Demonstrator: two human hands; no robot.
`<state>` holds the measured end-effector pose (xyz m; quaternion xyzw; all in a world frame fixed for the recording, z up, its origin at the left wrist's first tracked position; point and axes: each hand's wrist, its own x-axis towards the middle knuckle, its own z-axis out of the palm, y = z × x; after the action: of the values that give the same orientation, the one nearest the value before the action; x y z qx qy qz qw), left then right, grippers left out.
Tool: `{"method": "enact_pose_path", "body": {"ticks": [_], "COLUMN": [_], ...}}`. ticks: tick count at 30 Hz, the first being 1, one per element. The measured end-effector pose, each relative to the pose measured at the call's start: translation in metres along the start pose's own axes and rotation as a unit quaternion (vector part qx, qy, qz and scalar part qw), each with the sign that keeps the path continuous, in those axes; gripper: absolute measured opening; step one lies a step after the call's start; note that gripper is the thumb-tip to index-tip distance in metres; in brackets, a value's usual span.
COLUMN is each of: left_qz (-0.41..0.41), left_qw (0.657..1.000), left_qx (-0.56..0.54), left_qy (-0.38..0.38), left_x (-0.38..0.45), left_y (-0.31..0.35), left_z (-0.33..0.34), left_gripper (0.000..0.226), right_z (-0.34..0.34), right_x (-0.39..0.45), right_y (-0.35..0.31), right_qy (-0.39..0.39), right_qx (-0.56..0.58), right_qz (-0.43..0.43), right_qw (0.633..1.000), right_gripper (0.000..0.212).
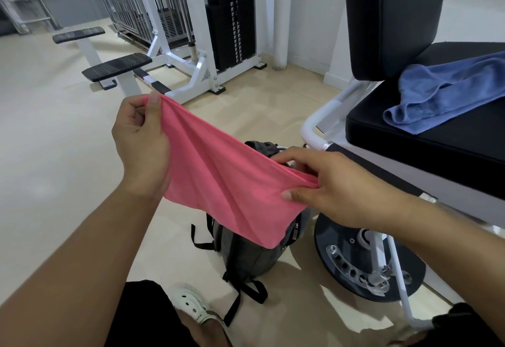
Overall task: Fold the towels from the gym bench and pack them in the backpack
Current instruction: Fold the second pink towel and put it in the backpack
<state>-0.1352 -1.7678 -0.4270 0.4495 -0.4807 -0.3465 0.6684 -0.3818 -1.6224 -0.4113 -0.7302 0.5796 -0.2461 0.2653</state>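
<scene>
Pink towel point(218, 171) pinched at both ends, left hand point(142, 141) and right hand point(330, 191), stretched above backpack point(246, 253). Blue towel point(442, 92) left on table point(426, 139), right. Machine label unreadable.

Pink towel point(218, 180), centre of frame: thin smooth cloth, matt, soft creases. Blue towel point(442, 95), right edge: thicker cloth, napped, fuzzy surface, matt. Bench seat point(426, 139) under it: black padded upholstery, smooth, faint sheen. Bench frame point(314, 122): white painted metal tube, glossy. Backpack point(246, 259), lower centre: grey woven fabric, matt, black webbing straps. Weight stack point(229, 29), upper centre: black matt metal plates. Floor point(54, 141): pale, smooth, low sheen. Shoe point(194, 305), bottom: white, perforated, looks like moulded plastic or foam.
</scene>
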Motion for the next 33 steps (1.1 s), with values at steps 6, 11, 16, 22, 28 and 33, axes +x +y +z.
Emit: {"method": "enact_pose_path", "body": {"ticks": [6,11,16,22,28,33], "left_qz": [-0.017,-0.022,0.010,0.043,-0.008,-0.046], "left_qw": [1.000,1.000,1.000,0.996,0.976,0.964], "left_qx": [-0.004,-0.002,0.010,-0.022,-0.075,-0.088], "left_qy": [-0.003,-0.008,-0.025,-0.080,-0.205,-0.248], "left_x": [0.001,0.001,-0.001,-0.005,-0.008,-0.006], "left_y": [-0.003,-0.002,0.002,0.012,0.021,0.016], "left_z": [0.000,0.001,0.002,0.002,0.003,-0.002], "left_gripper": [0.014,0.014,0.014,0.013,0.008,0.016], "right_z": [0.005,0.003,-0.012,-0.045,-0.070,-0.073], "right_x": [0.002,0.004,0.007,0.000,-0.009,-0.007], "right_y": [0.004,0.004,0.007,0.008,0.019,0.032], "right_qy": [0.039,0.097,0.195,0.254,0.295,0.276], "right_qx": [-0.015,0.110,0.145,0.097,0.119,0.044], "right_qz": [-0.002,0.018,0.056,0.065,0.049,0.056], "right_qw": [0.999,0.989,0.968,0.960,0.947,0.958], "right_gripper": [0.019,0.049,0.064,0.062,0.058,0.035]}}
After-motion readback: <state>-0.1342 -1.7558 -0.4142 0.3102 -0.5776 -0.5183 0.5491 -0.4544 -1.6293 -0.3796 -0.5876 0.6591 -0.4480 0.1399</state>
